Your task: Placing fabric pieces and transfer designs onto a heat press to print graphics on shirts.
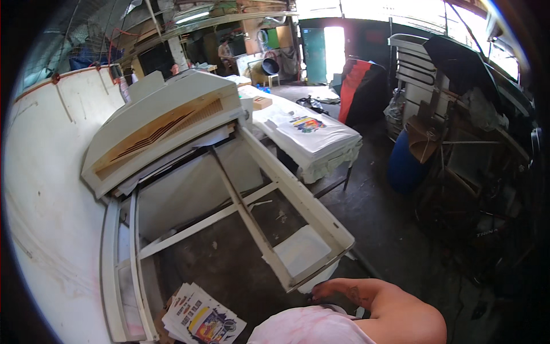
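My right arm reaches in from the lower edge with its elbow bent. My right hand (322,290) is close in front of my pale shirt (303,328), its fingers curled around a small dark thing that I cannot make out. It is just below the near corner of a cream metal frame (321,258), beside a white sheet (315,279). My left hand is out of sight. Low on the left, a fanned stack of white printed pieces (200,315) with colourful pictures lies inside the frame's near end.
A large vented hood (166,123) crosses the frame's far end. Beyond it, a table carries white cloth with a colourful print (307,124). A white wall panel (51,200) borders the left. On the right are a blue barrel (404,163) and piled clutter. People are far back.
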Motion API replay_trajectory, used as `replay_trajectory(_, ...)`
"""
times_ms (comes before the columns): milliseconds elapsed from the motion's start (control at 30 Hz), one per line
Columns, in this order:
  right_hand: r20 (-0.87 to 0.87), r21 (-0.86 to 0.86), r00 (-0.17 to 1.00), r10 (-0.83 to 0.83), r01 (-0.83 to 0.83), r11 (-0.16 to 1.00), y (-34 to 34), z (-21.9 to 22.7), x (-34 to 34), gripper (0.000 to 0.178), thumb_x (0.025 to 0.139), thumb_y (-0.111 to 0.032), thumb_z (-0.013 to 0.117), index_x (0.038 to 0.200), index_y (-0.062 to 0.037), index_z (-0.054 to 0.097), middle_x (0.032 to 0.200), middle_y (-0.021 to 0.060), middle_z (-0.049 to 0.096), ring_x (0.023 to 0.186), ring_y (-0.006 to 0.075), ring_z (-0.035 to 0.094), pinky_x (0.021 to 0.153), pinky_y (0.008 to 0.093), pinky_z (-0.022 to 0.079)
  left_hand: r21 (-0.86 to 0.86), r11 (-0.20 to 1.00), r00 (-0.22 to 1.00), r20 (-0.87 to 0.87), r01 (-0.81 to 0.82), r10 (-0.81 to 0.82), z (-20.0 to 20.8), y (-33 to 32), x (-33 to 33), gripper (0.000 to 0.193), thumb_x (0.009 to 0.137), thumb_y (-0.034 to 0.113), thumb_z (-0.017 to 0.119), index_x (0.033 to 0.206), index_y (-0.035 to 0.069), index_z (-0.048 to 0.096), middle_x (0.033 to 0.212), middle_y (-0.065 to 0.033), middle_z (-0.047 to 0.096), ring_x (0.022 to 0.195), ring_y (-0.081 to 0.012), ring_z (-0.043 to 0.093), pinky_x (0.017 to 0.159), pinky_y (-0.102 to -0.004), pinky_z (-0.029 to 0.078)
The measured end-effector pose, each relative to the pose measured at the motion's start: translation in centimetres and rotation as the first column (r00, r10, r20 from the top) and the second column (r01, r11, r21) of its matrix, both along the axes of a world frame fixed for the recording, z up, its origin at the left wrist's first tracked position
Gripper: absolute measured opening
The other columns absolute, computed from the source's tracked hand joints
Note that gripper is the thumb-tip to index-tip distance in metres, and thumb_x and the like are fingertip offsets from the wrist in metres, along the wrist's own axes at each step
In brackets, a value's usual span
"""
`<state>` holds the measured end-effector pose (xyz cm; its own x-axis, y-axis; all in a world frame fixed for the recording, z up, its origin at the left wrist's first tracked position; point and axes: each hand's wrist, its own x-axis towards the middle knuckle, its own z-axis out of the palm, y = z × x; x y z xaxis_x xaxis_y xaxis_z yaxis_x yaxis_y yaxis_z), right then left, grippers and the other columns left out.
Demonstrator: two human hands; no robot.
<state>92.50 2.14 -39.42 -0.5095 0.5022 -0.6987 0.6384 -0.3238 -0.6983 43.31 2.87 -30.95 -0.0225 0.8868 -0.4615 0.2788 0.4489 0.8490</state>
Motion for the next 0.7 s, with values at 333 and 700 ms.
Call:
replay_trajectory(333, 0.074, 0.509, -0.017, -0.997, 0.860, 0.023, -7.6, 5.7, 14.3, 0.031, 0.078, -0.030, 0.062, 0.092, -0.0029, 0.065, 0.093, 0.0183, 0.066, 0.089, 0.0336, 0.063, 0.079, 0.0414, 0.048, 0.563, 0.820, 0.877, 0.337, 0.104, -0.342, 24.3, 10.2, 17.8, 0.025, 0.086, 0.009, 0.059, 0.110, 0.001, 0.055, 0.089, -0.0038, 0.060, 0.077, -0.0116, 0.055, 0.068, -0.0265, 0.046)
replay_trajectory(700, 0.164, 0.762, 0.386, -0.908, 0.535, 0.365, 11.3, 16.9, 10.6, 0.051, 0.079, -0.044, 0.064, 0.111, -0.0059, 0.055, 0.099, 0.0186, 0.061, 0.095, 0.0280, 0.060, 0.081, 0.0393, 0.046, 0.906, -0.422, 0.471, -0.379, 0.016, -0.796, 51.7, 1.0, 17.2, 0.023, 0.076, 0.004, 0.069, 0.095, 0.015, 0.065, 0.094, 0.0071, 0.062, 0.072, -0.0146, 0.061, 0.065, -0.0259, 0.050)
